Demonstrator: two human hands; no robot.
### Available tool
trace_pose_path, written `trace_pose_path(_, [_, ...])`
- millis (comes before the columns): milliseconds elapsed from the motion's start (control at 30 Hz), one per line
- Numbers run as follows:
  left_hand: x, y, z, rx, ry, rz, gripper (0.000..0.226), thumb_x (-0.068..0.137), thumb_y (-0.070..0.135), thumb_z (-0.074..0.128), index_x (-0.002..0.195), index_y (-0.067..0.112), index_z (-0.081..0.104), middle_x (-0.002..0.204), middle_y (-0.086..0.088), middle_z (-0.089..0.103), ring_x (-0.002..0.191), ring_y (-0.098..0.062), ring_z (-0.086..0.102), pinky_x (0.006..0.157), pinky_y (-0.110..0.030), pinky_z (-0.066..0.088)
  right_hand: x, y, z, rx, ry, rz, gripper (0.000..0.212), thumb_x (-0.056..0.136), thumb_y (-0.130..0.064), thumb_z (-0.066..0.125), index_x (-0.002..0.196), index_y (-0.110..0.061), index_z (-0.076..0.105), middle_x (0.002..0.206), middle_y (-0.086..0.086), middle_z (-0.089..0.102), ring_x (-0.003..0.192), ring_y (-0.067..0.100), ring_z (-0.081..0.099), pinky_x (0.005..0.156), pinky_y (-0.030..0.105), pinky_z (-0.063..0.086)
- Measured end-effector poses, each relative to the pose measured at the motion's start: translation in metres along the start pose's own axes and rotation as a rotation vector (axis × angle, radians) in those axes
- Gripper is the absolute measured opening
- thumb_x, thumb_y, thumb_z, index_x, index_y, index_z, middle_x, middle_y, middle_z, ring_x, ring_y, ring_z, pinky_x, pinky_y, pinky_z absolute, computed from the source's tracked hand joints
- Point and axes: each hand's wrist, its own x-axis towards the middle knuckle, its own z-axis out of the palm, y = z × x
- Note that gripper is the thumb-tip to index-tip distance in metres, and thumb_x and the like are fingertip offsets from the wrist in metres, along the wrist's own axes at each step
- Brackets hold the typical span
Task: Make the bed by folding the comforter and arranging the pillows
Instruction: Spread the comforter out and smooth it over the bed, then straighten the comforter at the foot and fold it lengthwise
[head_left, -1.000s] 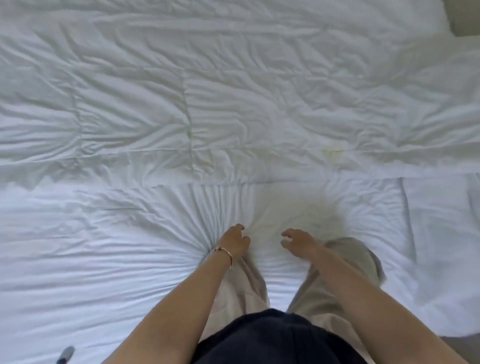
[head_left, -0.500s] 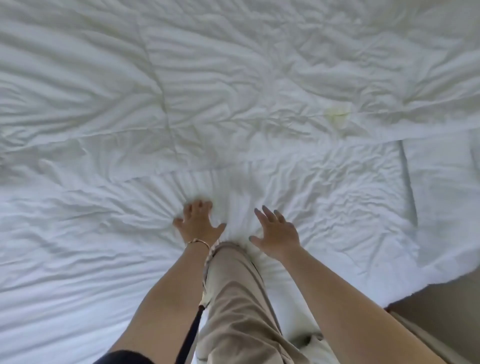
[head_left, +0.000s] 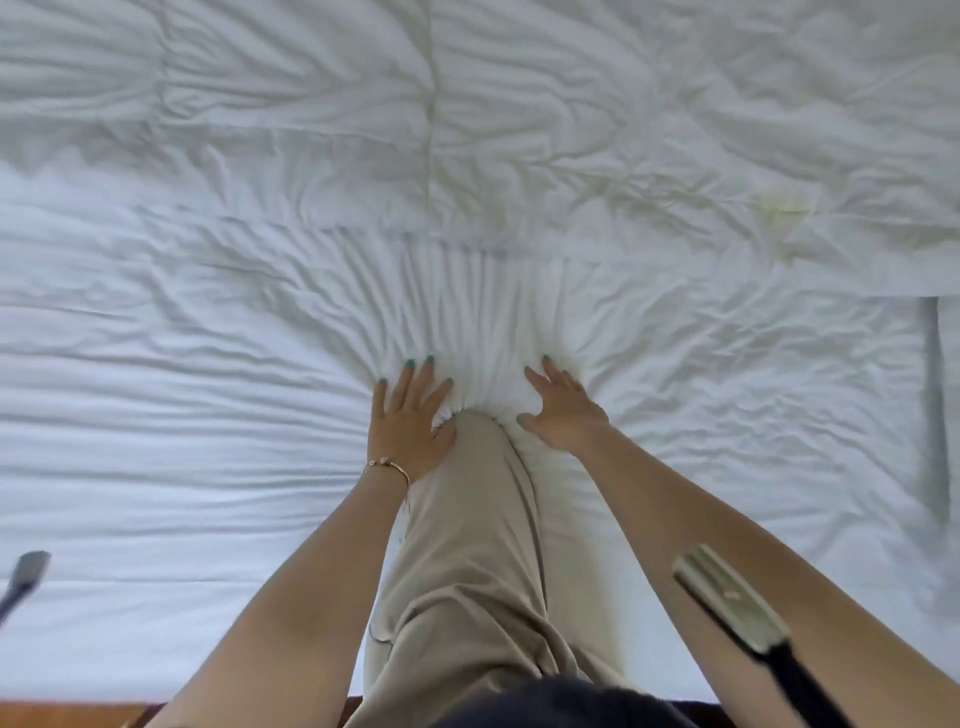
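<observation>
A white quilted comforter (head_left: 519, 130) lies spread and wrinkled across the far half of the bed, its near edge running left to right. Below it is the white sheet (head_left: 156, 441). My knee in beige trousers (head_left: 483, 467) presses into the sheet, which fans into pleats around it. My left hand (head_left: 410, 415), with a thin bracelet on the wrist, lies flat on the sheet left of the knee, fingers spread. My right hand (head_left: 561, 410) presses flat on the sheet right of the knee. No pillow is in view.
A yellowish stain (head_left: 784, 208) marks the comforter at the right. A strap with a metal buckle (head_left: 732, 608) hangs in front of my right forearm. A grey strap end (head_left: 26, 571) shows at the left edge. Wooden floor (head_left: 62, 714) is at the bottom left.
My view has shifted so the comforter's stain sits further right. Both hands went from loosely curled to flat and spread, and my knee has pushed further onto the sheet between them.
</observation>
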Motion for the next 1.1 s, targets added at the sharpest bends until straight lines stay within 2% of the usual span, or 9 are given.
trace_pose_path(133, [-0.066, 0.044, 0.000, -0.653, -0.030, -0.282, 0.043, 0.099, 0.031, 0.040, 0.139, 0.018, 0.050, 0.153, -0.004, 0.035, 0.144, -0.022, 0.024, 0.113, -0.033, 0.024, -0.073, 0.028, 0.046, 0.503, 0.046, -0.031, 0.081, 0.094, -0.038, 0.056, 0.156, -0.023, 0.006, 0.162, 0.001, 0.015, 0.146, 0.019, 0.022, 0.116, 0.031, 0.023])
trace_pose_path(233, [-0.131, 0.077, -0.008, -0.966, 0.063, -0.376, 0.044, 0.099, 0.028, 0.043, 0.139, 0.012, 0.050, 0.141, -0.006, 0.052, 0.130, -0.024, 0.046, 0.099, -0.027, 0.033, -0.131, 0.048, 0.098, 0.491, 0.013, 0.003, 0.077, 0.096, -0.045, 0.049, 0.156, -0.018, 0.008, 0.159, 0.007, 0.024, 0.144, 0.022, 0.028, 0.116, 0.032, 0.025])
trace_pose_path(367, [-0.212, 0.092, -0.022, -0.959, 0.216, -0.366, 0.047, 0.097, 0.034, 0.047, 0.142, 0.019, 0.046, 0.143, 0.000, 0.050, 0.124, -0.011, 0.046, 0.097, -0.022, 0.030, -0.184, 0.056, 0.152, 0.452, -0.034, -0.162, 0.054, 0.104, -0.044, 0.024, 0.153, -0.021, 0.025, 0.155, 0.005, 0.035, 0.139, 0.023, 0.036, 0.109, 0.027, 0.027])
trace_pose_path(433, [-0.246, 0.091, -0.030, -0.894, 0.308, -0.393, 0.049, 0.097, 0.039, 0.048, 0.142, 0.021, 0.045, 0.143, -0.003, 0.048, 0.127, -0.017, 0.045, 0.097, -0.023, 0.029, -0.209, 0.052, 0.168, 0.487, -0.041, -0.243, 0.054, 0.103, -0.048, 0.019, 0.150, -0.025, 0.031, 0.152, 0.001, 0.040, 0.135, 0.020, 0.040, 0.102, 0.022, 0.026])
trace_pose_path(533, [-0.294, 0.086, -0.041, -0.708, 0.457, -0.478, 0.050, 0.097, 0.042, 0.047, 0.141, 0.020, 0.044, 0.141, -0.008, 0.047, 0.128, -0.025, 0.044, 0.100, -0.031, 0.034, -0.237, 0.040, 0.181, 0.454, -0.066, -0.426, 0.053, 0.099, -0.052, 0.021, 0.147, -0.033, 0.036, 0.145, -0.005, 0.047, 0.123, 0.010, 0.047, 0.096, 0.021, 0.030])
trace_pose_path(633, [-0.331, 0.072, -0.049, -0.600, 0.549, -0.603, 0.051, 0.094, 0.039, 0.051, 0.141, 0.020, 0.044, 0.147, -0.008, 0.040, 0.130, -0.032, 0.041, 0.105, -0.043, 0.037, -0.249, 0.022, 0.181, 0.318, -0.122, -0.556, 0.050, 0.100, -0.045, 0.030, 0.149, -0.037, 0.029, 0.148, -0.005, 0.045, 0.129, 0.014, 0.046, 0.099, 0.027, 0.036])
trace_pose_path(833, [-0.380, 0.040, -0.025, -0.350, 0.270, -0.785, 0.059, 0.085, 0.057, 0.049, 0.141, 0.041, 0.038, 0.156, 0.011, 0.022, 0.145, -0.028, 0.012, 0.112, -0.050, 0.022, -0.249, 0.003, 0.168, 0.080, -0.133, -0.583, 0.061, 0.099, -0.051, 0.036, 0.154, -0.036, 0.016, 0.154, -0.002, 0.035, 0.137, 0.018, 0.039, 0.107, 0.037, 0.035])
trace_pose_path(933, [-0.385, 0.027, -0.003, -0.235, 0.119, -0.777, 0.056, 0.085, 0.057, 0.044, 0.138, 0.042, 0.041, 0.152, 0.019, 0.029, 0.143, -0.018, 0.020, 0.109, -0.054, 0.021, -0.245, 0.002, 0.162, 0.003, -0.124, -0.543, 0.067, 0.098, -0.050, 0.038, 0.155, -0.030, 0.010, 0.157, -0.001, 0.029, 0.139, 0.019, 0.035, 0.110, 0.038, 0.033])
trace_pose_path(1100, [-0.384, 0.015, 0.043, -0.650, 0.049, -0.664, 0.060, 0.090, 0.032, 0.057, 0.146, 0.024, 0.036, 0.159, 0.007, 0.016, 0.129, -0.016, 0.043, 0.110, -0.033, 0.030, -0.235, 0.002, 0.161, -0.106, -0.151, -0.477, 0.069, 0.099, -0.049, 0.038, 0.156, -0.026, 0.006, 0.160, 0.000, 0.020, 0.143, 0.020, 0.027, 0.114, 0.040, 0.028])
